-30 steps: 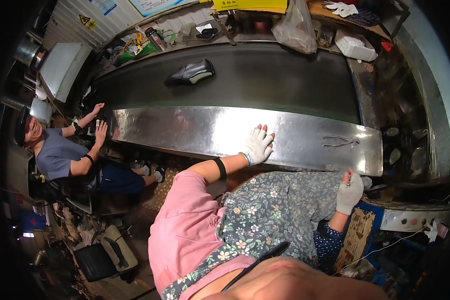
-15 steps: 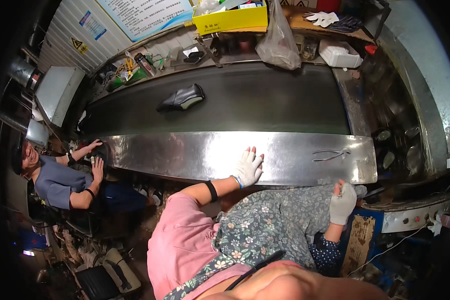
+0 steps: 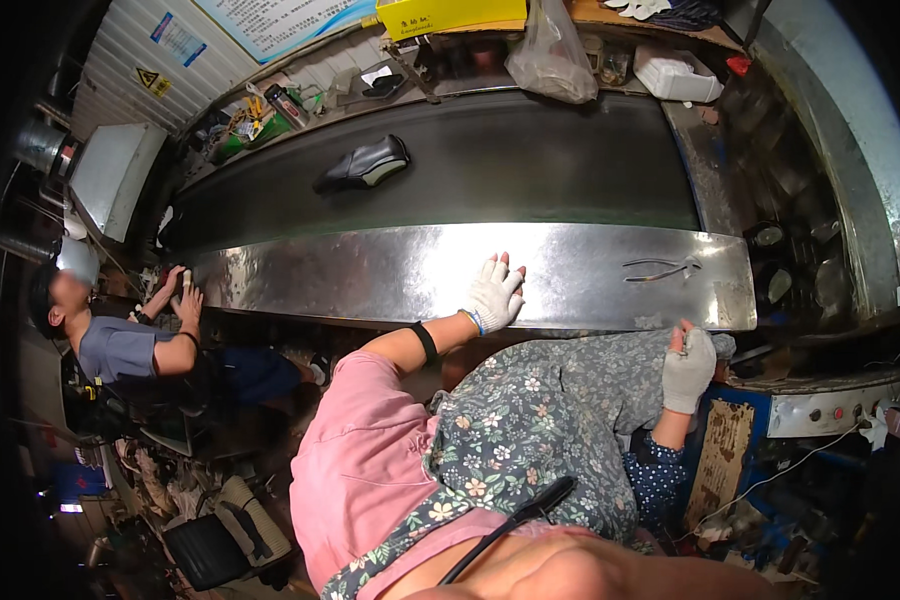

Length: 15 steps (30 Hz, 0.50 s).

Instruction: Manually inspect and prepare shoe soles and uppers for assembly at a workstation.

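My left hand [image 3: 495, 293], in a white fingerless glove, lies flat with fingers spread on a long shiny metal plate [image 3: 370, 275]. My right hand [image 3: 688, 370], gloved alike, is raised by the plate's front edge over my floral apron [image 3: 530, 420]. Its fingers are curled in, and what they hold, if anything, is hidden. Metal pincers [image 3: 660, 270] rest on the plate's right part, touched by neither hand. Beyond the plate, a black shoe upper with a pale grey-green patch [image 3: 365, 163] sits on a dark belt [image 3: 530, 165].
At the left end sits another person [image 3: 130, 345], hands on the plate's end. Behind the belt are a yellow box [image 3: 450, 18], a hanging plastic bag [image 3: 553, 65] and a white container [image 3: 677, 75]. A control panel [image 3: 820, 412] stands at right; a stool [image 3: 205, 552] at lower left.
The whole view has tilted, so everything sits higher in the picture. My left hand stays on the plate and my right stays curled. The other person's head has turned toward the plate.
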### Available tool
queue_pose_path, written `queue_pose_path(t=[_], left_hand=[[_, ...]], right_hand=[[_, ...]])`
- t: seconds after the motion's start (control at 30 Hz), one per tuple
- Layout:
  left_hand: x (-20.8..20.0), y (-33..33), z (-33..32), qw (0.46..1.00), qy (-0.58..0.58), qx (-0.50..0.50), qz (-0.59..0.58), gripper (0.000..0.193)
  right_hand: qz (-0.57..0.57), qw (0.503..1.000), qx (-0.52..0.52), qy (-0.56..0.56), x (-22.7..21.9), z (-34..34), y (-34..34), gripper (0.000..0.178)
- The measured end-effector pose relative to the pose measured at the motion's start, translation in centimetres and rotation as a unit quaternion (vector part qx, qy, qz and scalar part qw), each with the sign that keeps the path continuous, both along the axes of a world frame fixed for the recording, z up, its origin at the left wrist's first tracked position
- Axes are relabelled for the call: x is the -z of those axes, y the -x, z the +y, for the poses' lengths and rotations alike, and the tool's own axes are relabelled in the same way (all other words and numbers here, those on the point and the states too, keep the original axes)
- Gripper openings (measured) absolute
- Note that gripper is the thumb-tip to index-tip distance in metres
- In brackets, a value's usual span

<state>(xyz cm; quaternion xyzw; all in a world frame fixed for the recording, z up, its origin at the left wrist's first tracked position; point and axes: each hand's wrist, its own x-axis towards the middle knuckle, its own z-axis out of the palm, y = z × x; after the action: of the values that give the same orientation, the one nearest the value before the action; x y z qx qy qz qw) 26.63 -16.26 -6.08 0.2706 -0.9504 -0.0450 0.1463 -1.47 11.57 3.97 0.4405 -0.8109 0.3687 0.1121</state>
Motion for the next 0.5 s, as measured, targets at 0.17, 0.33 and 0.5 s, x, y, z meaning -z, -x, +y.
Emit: queue_pose_path(t=[0.17,0.33,0.5], left_hand=[[0.09,-0.03,0.13,1.000,-0.004,-0.008,-0.013,0.048],[0.27,-0.06,0.06,1.000,-0.009,-0.014,-0.025,0.049],[0.48,-0.03,-0.16,0.998,-0.016,-0.016,-0.058,0.055]], right_hand=[[-0.003,1.000,-0.008,0.003,0.01,0.49,0.04,0.015],[-0.004,1.000,-0.009,0.018,-0.29,0.64,-0.14,0.014],[-0.004,1.000,-0.008,0.017,-0.54,0.82,-0.29,0.015]])
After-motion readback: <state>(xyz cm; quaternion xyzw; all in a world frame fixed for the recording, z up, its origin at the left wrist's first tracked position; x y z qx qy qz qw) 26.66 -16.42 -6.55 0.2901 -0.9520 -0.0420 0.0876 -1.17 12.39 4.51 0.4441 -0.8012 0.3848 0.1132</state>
